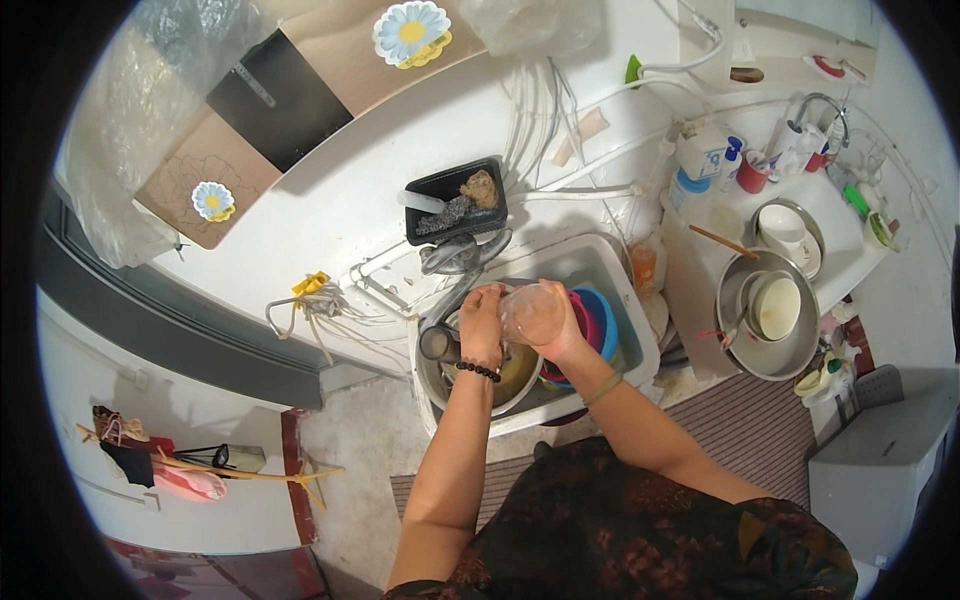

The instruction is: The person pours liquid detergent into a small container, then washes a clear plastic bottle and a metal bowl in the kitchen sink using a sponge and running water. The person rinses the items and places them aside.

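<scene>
Above the sink point(637, 367), my right hand point(566, 337) grips a clear rounded container point(534, 313) from its right side. My left hand point(480, 322) has its fingers curled at the container's left edge; its fingertips are partly hidden. A grey faucet point(444, 306) reaches in from the wall, and its cylindrical outlet point(439, 345) is just left of my left hand. Below my hands, a metal basin point(429, 382) holds yellowish, cloudy liquid point(517, 375). Beside it in the sink are a blue plastic basin point(609, 330) and a pink one point(586, 319), partly covered by my right hand.
A black tray point(412, 225) with scrubbers sits behind the faucet. To the right, a large steel bowl point(727, 352) holds stacked bowls, with a chopstick-like stick point(724, 242) across its rim. An orange-labelled bottle point(643, 268) stands by the sink. A striped mat point(739, 420) covers the floor.
</scene>
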`<state>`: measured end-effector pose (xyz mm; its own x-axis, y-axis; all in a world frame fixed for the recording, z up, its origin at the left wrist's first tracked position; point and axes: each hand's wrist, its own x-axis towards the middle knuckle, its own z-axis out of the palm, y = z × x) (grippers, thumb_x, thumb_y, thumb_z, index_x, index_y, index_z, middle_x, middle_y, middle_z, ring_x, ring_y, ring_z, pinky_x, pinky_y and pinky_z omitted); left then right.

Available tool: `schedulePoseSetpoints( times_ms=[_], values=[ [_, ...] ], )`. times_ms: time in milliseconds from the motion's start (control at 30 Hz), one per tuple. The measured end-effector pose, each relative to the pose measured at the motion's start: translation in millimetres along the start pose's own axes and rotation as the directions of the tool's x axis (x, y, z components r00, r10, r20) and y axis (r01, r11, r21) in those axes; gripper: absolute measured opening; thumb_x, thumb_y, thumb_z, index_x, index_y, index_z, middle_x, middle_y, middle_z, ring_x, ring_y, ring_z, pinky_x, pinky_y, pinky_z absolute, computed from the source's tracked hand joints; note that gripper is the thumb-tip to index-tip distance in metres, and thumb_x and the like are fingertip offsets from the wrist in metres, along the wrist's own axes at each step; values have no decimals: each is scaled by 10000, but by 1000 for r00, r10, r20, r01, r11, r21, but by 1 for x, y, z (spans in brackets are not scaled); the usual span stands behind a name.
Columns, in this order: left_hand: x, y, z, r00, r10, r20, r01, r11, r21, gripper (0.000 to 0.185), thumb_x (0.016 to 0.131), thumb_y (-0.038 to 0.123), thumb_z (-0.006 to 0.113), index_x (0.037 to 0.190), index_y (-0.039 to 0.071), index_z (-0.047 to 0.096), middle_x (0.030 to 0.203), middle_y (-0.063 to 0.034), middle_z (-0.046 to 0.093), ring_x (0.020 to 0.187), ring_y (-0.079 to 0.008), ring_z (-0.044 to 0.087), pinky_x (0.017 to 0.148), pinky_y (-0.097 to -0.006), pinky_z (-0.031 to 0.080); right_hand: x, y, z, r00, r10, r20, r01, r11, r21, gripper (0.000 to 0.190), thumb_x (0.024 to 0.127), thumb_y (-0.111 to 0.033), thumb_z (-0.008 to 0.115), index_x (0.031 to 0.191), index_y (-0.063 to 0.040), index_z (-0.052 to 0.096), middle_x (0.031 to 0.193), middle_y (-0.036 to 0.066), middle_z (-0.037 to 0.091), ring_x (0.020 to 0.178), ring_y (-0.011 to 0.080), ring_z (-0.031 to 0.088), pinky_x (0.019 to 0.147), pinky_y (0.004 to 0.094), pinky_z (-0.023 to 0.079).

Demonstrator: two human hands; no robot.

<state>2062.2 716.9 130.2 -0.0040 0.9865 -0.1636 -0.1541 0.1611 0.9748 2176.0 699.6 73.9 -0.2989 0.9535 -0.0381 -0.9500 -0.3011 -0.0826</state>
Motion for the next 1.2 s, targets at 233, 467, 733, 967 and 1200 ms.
schedulePoseSetpoints(
  times_ms=[233,467,733,967,1200],
  values=[
    [-9,9,15,752,659,-31,-512,613,602,130,880,160,573,876,31,592,732,-99,609,591,-191,558,565,-309,441,-33,-5,36,988,2,-153,-32,981,-192,420,898,-417,449,1179,-112,514,1143,125,563,1045,275,548,913,471,426],
    [-19,34,28,862,506,-34,-437,774,459,181,906,203,528,1009,56,538,722,-65,552,596,-151,515,544,-292,419,-36,-14,3,992,-16,-127,-4,987,-158,463,823,-342,522,1243,-155,470,1164,110,507,1035,333,521,892,509,422],
    [-28,42,46,883,418,211,-434,900,34,303,851,143,460,1136,62,397,1029,-82,493,969,-190,467,882,-301,364,-39,-14,8,996,-76,37,75,997,26,552,800,-408,432,1286,-146,451,1210,99,532,1076,287,523,877,488,420],
    [-63,63,20,499,392,773,-867,221,447,367,705,0,519,1067,30,568,1139,-164,548,1056,-298,527,1001,-390,326,-41,-43,0,977,-107,185,117,992,-46,597,798,-383,435,1334,-122,403,1181,117,546,1065,287,529,869,489,440],
    [-77,109,32,439,97,893,-884,-135,448,460,633,-43,553,1081,54,586,1107,-95,579,1052,-223,546,1027,-441,277,-40,-44,18,962,-110,251,138,986,-97,640,779,-324,483,1339,-40,359,1158,144,545,1057,255,531,881,421,450]
  ],
)
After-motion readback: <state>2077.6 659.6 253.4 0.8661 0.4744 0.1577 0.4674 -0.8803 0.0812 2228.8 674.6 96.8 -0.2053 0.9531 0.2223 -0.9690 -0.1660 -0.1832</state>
